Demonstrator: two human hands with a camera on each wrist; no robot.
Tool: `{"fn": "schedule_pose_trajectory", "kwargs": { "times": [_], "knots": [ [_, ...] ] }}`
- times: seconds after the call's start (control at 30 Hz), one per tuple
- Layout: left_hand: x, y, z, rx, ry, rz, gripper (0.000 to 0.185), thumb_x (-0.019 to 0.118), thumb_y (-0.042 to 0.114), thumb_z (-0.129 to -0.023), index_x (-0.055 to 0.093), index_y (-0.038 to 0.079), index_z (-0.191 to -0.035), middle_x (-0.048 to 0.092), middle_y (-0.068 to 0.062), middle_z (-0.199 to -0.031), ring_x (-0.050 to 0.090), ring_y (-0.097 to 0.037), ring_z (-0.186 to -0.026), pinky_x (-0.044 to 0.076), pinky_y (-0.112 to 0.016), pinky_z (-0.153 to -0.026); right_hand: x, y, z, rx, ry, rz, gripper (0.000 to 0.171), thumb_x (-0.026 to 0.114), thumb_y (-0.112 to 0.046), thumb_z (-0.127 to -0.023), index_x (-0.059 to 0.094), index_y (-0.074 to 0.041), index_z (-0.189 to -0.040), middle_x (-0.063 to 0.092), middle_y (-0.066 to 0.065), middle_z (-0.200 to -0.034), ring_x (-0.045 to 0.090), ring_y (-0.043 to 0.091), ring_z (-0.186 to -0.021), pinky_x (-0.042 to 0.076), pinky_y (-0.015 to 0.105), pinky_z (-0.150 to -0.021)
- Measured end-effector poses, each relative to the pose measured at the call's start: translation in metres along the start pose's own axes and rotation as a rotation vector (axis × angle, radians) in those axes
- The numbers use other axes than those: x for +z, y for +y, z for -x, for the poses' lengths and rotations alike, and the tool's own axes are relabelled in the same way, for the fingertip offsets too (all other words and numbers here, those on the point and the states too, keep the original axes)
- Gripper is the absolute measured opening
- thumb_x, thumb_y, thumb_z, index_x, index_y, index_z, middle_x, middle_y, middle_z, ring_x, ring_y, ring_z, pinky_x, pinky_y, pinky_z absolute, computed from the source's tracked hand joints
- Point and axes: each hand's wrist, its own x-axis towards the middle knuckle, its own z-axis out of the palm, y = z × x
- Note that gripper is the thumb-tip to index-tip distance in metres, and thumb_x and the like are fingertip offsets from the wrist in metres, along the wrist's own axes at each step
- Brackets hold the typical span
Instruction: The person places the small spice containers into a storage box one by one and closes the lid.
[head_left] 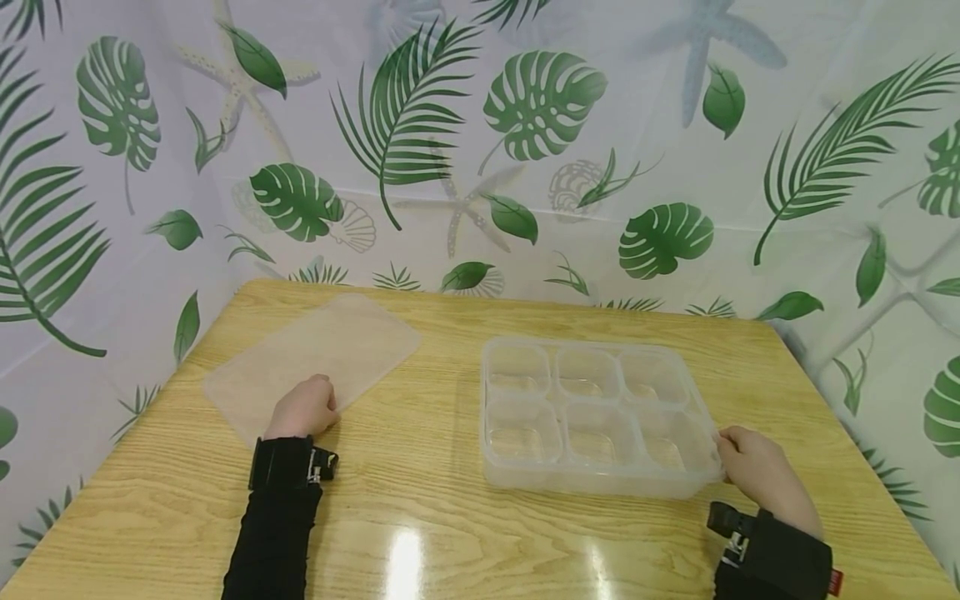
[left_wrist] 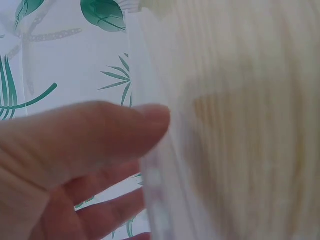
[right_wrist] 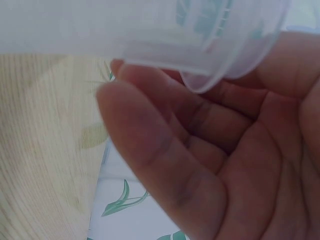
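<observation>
A translucent plastic compartment box (head_left: 600,479) with several square wells stands right of the middle in the head view. At its front right corner my right hand (head_left: 757,467) grips the rim. The right wrist view has the box's wall (right_wrist: 150,45) above the right hand (right_wrist: 200,135), with fingers curled beneath its lipped edge. To the left lies a flat, frosted rectangular lid (head_left: 322,333). My left hand (head_left: 302,407) pinches the lid's near right edge. Up close, the left hand's thumb (left_wrist: 115,125) presses on the lid's rim (left_wrist: 160,200), its other fingers partly hidden behind.
Both things are on a wood-grain table (head_left: 405,500). A white cloth with green leaves, shells and starfish (head_left: 465,167) hangs behind and along both sides. Between lid and box runs a strip of bare tabletop. Glare spots show near the front.
</observation>
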Motion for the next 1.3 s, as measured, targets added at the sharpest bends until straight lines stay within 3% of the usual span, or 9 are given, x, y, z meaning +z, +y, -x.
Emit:
{"fn": "schedule_pose_trajectory", "kwargs": {
  "times": [0.33, 0.63, 0.77, 0.9, 1.17, 1.3],
  "knots": [
    [-0.01, 0.01, 0.004, 0.029, 0.088, -0.039, 0.015, 0.055, 0.006, -0.082, 0.05, 0.005, -0.068, 0.044, -0.004, -0.062, 0.04, -0.018, -0.054, 0.034, -0.031, -0.051, 0.0, 0.0, 0.001, 0.0, -0.002, -0.006, 0.043, 0.028, -0.02, -0.096, 0.044, 0.016, -0.113, 0.054, 0.008, -0.077, 0.05, 0.019, -0.065, 0.04, 0.033, -0.056],
    [-0.021, 0.025, 0.012, 0.159, 0.386, -0.136, 0.018, 0.045, 0.011, -0.09, 0.041, 0.002, -0.075, 0.034, -0.002, -0.047, 0.035, -0.016, -0.037, 0.029, -0.031, -0.036, -0.001, 0.001, 0.0, 0.004, -0.007, -0.005, 0.043, 0.028, -0.02, -0.096, 0.043, 0.016, -0.114, 0.055, 0.008, -0.079, 0.05, 0.018, -0.066, 0.04, 0.033, -0.057],
    [-0.026, 0.03, 0.015, 0.162, 0.458, -0.171, 0.021, 0.046, 0.014, -0.092, 0.039, 0.002, -0.076, 0.032, -0.002, -0.047, 0.033, -0.017, -0.035, 0.026, -0.031, -0.035, 0.0, 0.001, 0.0, 0.007, -0.008, -0.004, 0.043, 0.028, -0.02, -0.097, 0.043, 0.016, -0.114, 0.055, 0.009, -0.08, 0.05, 0.019, -0.066, 0.04, 0.033, -0.057],
    [-0.031, 0.037, 0.017, 0.155, 0.571, -0.157, 0.021, 0.047, 0.016, -0.092, 0.043, 0.0, -0.079, 0.037, -0.005, -0.05, 0.034, -0.018, -0.035, 0.028, -0.032, -0.033, 0.0, 0.002, -0.001, -0.001, -0.003, 0.001, 0.042, 0.028, -0.02, -0.097, 0.044, 0.016, -0.113, 0.054, 0.007, -0.077, 0.05, 0.018, -0.065, 0.039, 0.033, -0.057],
    [-0.044, 0.058, 0.026, 0.121, 0.74, 0.111, 0.027, 0.039, 0.017, -0.095, 0.051, -0.008, -0.095, 0.049, -0.015, -0.061, 0.038, -0.022, -0.039, 0.029, -0.034, -0.036, 0.0, 0.003, -0.002, -0.005, -0.005, 0.001, 0.042, 0.028, -0.02, -0.096, 0.044, 0.015, -0.112, 0.055, 0.009, -0.081, 0.051, 0.019, -0.066, 0.04, 0.033, -0.057],
    [-0.05, 0.068, 0.033, 0.144, 0.835, 0.286, 0.026, 0.036, 0.014, -0.096, 0.046, -0.007, -0.085, 0.041, -0.013, -0.057, 0.034, -0.023, -0.042, 0.027, -0.034, -0.04, 0.0, 0.002, -0.001, -0.003, -0.006, -0.003, 0.041, 0.028, -0.019, -0.096, 0.045, 0.015, -0.111, 0.055, 0.01, -0.081, 0.051, 0.019, -0.066, 0.04, 0.033, -0.057]
  ]
}}
